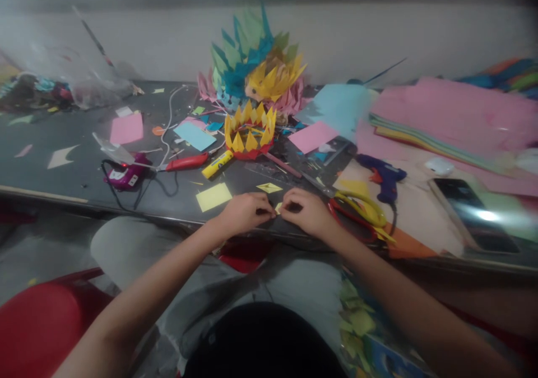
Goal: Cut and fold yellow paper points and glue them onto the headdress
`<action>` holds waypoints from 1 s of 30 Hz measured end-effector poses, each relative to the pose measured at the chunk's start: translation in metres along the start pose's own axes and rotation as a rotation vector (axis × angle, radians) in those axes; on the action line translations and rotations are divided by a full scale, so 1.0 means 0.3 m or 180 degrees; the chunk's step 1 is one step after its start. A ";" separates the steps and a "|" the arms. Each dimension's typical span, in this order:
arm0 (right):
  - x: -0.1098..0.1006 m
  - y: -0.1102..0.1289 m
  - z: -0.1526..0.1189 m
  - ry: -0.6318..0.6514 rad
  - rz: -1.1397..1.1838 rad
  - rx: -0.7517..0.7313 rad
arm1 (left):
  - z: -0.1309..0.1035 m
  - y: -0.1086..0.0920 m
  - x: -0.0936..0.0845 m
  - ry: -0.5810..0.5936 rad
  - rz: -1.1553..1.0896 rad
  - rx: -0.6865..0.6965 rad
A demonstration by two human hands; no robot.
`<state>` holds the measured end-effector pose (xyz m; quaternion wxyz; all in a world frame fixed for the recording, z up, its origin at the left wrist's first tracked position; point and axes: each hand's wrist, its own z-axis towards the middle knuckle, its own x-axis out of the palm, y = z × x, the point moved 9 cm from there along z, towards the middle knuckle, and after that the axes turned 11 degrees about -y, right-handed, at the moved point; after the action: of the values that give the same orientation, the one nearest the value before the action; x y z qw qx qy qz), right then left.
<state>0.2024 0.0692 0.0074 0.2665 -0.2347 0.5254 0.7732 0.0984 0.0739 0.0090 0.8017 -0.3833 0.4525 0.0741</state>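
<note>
Near the table's front edge, my left hand (247, 212) and my right hand (306, 212) pinch a small piece of yellow paper (278, 208) between them. Most of that piece is hidden by the fingertips. Just beyond the hands lies a folded yellow paper piece (269, 187), diamond-shaped with a crease. A flat yellow paper rectangle (214, 196) rests to the left of my left hand. Farther back stands a ring of yellow folded points with a red base (250, 137), and a yellow glue stick (217, 165) lies beside it.
Yellow-handled scissors (363, 210) and a blue glue gun (382, 175) lie right of my hands, with a phone (473, 215) beyond. A purple power device (128, 173) with cords and a red-handled tool (187, 161) are left. Colored paper cones (260, 58) and pink sheets (458, 114) are behind.
</note>
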 end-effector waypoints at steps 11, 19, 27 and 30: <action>0.007 0.016 0.007 0.0001 -0.0136 -0.0045 | -0.072 -0.117 -0.005 -0.0314 0.0717 0.1055; -0.015 -0.004 -0.017 0.0005 -0.0184 0.0076 | -0.070 -0.111 0.011 -0.0295 0.0952 0.0808; -0.027 -0.033 -0.017 0.0257 -0.0022 0.0211 | -0.070 -0.111 0.005 -0.0265 0.0803 0.0628; -0.047 -0.020 -0.025 -0.0019 -0.0028 0.0091 | -0.074 -0.113 0.001 -0.0328 0.0761 0.0585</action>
<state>0.2174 0.0617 0.0099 0.2749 -0.2309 0.5345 0.7651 0.0996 0.0351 0.0206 0.8411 -0.2474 0.4581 0.1469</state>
